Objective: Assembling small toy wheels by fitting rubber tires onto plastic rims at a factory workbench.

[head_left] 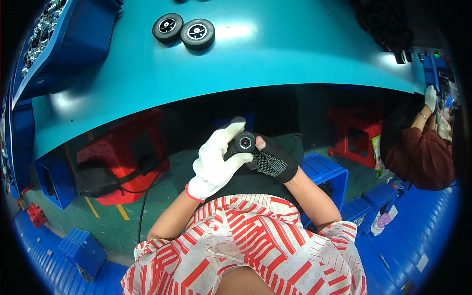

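Above my lap, in front of the table's near edge, both hands hold a small black wheel [245,142] with a pale ring around its dark centre. My left hand [214,160], in a white knitted glove, closes on it from the left, thumb below and fingers above. The tips of that glove look dark. From the right my right hand [275,160], in a black fingerless glove with pale dots, grips it with the bare thumb at its rim. The other right fingers are hidden behind. Two black wheels [167,28] with silver-marked hubs lie together on the turquoise table [255,64].
A blue bin [73,44] of shiny metal parts stands at the left. Dark parts [383,24] are heaped at the far right. Red stools [115,157] and blue crates [324,172] stand on the floor. A co-worker in a dark red top [423,157] is at the right.
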The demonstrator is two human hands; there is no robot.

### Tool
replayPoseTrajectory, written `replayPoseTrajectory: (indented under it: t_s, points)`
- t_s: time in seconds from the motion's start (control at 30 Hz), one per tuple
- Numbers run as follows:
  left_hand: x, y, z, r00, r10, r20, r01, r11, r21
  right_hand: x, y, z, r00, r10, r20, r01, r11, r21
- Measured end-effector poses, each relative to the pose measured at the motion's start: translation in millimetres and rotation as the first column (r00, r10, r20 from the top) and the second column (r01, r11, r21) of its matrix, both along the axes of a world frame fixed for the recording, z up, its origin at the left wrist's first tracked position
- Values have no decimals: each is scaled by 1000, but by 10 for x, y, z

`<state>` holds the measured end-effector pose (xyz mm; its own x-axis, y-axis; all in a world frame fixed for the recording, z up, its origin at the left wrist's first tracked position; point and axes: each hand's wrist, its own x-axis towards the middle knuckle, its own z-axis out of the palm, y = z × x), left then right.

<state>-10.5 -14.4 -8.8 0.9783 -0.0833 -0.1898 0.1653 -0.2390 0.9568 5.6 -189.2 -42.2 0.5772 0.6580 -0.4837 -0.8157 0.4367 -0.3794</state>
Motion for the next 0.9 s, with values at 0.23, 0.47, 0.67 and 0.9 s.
replayPoseTrajectory:
  t_s: [0.23,0.47,0.67,0.9]
  points:
    - [-41,156,-272,968,217,-129,-247,918,-308,195,-10,628,591,356,724,277,753,-596]
    - [-32,90,-284,980,173,-94,-190,954,-230,835,235,1405,-169,681,712,805,512,-299]
    - [78,-87,9,985,81,-151,-116,964,-240,1430,469,1257,-84,778,623,848,384,-366]
    - [97,11,0,984,79,-161,-104,982,-154,1779,-440,1300,22,769,638,972,132,-192]
